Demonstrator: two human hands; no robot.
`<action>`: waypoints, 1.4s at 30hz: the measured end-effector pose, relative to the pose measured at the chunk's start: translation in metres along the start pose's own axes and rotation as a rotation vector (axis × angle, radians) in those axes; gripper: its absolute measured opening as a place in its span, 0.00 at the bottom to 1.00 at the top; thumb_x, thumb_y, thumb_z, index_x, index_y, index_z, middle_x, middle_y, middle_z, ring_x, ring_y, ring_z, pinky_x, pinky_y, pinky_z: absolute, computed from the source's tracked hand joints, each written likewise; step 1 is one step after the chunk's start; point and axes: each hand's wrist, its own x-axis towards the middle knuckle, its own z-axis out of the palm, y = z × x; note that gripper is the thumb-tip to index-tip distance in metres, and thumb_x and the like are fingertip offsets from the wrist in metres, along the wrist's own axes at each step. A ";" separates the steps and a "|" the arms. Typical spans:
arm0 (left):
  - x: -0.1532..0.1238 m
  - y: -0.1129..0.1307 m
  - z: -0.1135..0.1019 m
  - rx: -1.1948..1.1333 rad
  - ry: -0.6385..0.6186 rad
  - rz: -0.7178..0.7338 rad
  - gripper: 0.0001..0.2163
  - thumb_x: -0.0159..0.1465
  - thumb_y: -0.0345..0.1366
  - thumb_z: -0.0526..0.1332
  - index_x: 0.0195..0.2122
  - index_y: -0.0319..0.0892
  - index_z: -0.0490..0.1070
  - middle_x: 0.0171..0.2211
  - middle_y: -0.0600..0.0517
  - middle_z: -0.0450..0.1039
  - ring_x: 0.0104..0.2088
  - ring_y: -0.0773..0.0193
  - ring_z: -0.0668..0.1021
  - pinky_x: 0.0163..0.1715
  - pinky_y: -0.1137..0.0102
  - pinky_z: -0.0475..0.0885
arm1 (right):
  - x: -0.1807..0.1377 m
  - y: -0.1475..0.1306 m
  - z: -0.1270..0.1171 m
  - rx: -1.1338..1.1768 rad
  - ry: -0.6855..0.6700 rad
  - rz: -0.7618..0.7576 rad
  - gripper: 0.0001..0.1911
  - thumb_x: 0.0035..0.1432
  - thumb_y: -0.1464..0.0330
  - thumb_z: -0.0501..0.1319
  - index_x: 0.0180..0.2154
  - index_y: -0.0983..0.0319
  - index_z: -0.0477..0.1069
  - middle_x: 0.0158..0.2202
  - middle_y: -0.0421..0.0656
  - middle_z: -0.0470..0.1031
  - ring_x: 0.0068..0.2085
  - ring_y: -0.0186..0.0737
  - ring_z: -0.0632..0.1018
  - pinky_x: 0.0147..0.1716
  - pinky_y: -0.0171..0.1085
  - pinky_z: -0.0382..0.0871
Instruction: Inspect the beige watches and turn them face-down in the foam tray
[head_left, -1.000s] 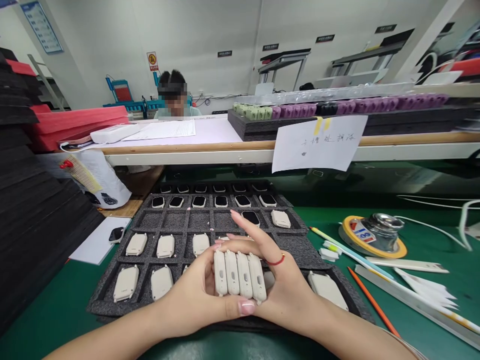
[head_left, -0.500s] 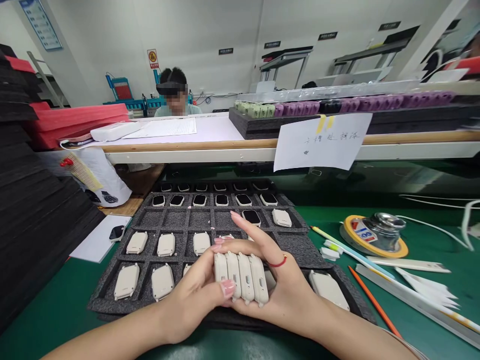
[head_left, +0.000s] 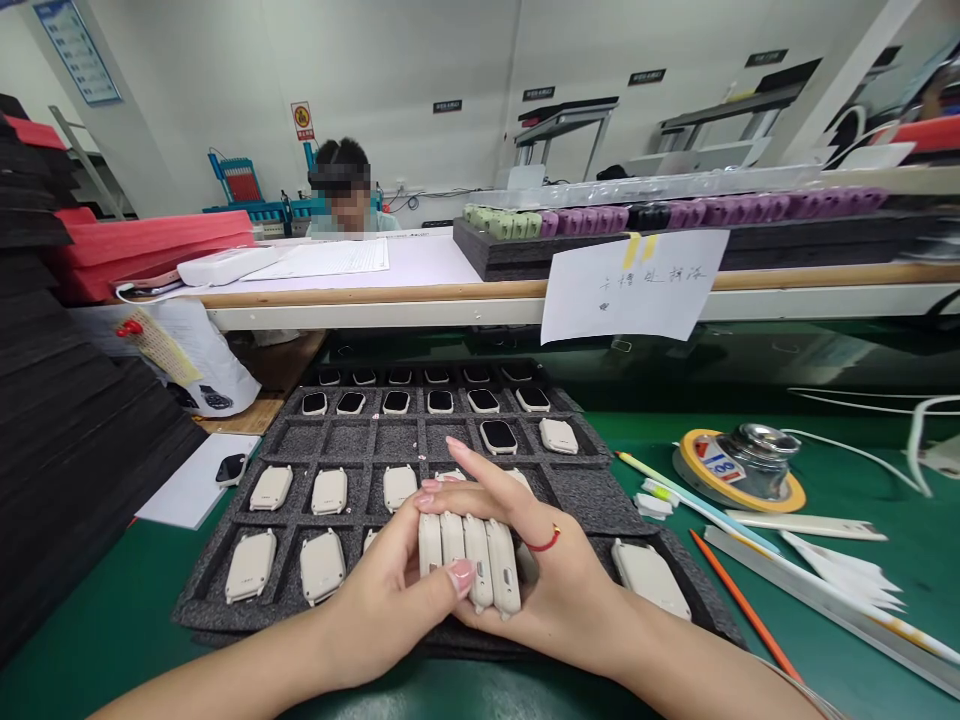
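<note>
A row of several off-white smartwatch cases (head_left: 478,565) stands on edge between my two hands, side buttons facing me. My left hand (head_left: 394,575) grips the row from the left, its thumb across the front. My right hand (head_left: 555,570) cradles it from below and the right, with the index finger stretched out past the row. Beneath both hands lies a dark grey foam tray (head_left: 382,440) with square compartments. Off-white watch cases (head_left: 251,567) rest face down in its near rows, and watches with black screens (head_left: 397,402) lie face up farther back. My hands hide part of the near rows.
At right on the green mat are a tape roll with a glass bottle (head_left: 739,468), an orange stick (head_left: 742,603) and a long clear strip. Black foam sheets (head_left: 90,450) are stacked at left. A shelf edge (head_left: 390,312) crosses behind the tray; a person sits beyond.
The view has shifted slightly. My hands and the held row have moved a little to the left, and the watch cases have tilted slightly within the grip.
</note>
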 end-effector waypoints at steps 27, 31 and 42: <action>-0.003 -0.009 -0.004 -0.043 -0.039 0.094 0.22 0.64 0.44 0.62 0.57 0.43 0.65 0.56 0.46 0.70 0.58 0.53 0.70 0.59 0.60 0.63 | -0.001 0.003 0.000 -0.224 -0.034 -0.201 0.44 0.61 0.72 0.63 0.70 0.57 0.39 0.54 0.47 0.77 0.56 0.42 0.77 0.59 0.44 0.69; -0.005 -0.015 -0.012 -0.124 -0.093 0.077 0.20 0.71 0.45 0.52 0.61 0.48 0.63 0.63 0.49 0.64 0.65 0.55 0.61 0.65 0.60 0.53 | 0.000 0.002 -0.004 -0.220 -0.052 -0.217 0.45 0.60 0.75 0.63 0.70 0.58 0.40 0.54 0.47 0.77 0.55 0.42 0.77 0.60 0.43 0.69; -0.003 -0.002 -0.011 -0.149 -0.295 0.061 0.25 0.67 0.39 0.60 0.64 0.46 0.55 0.57 0.45 0.68 0.57 0.56 0.71 0.58 0.59 0.63 | 0.004 0.004 -0.009 -0.184 -0.004 -0.285 0.40 0.64 0.65 0.63 0.69 0.63 0.44 0.51 0.48 0.79 0.54 0.41 0.78 0.58 0.42 0.70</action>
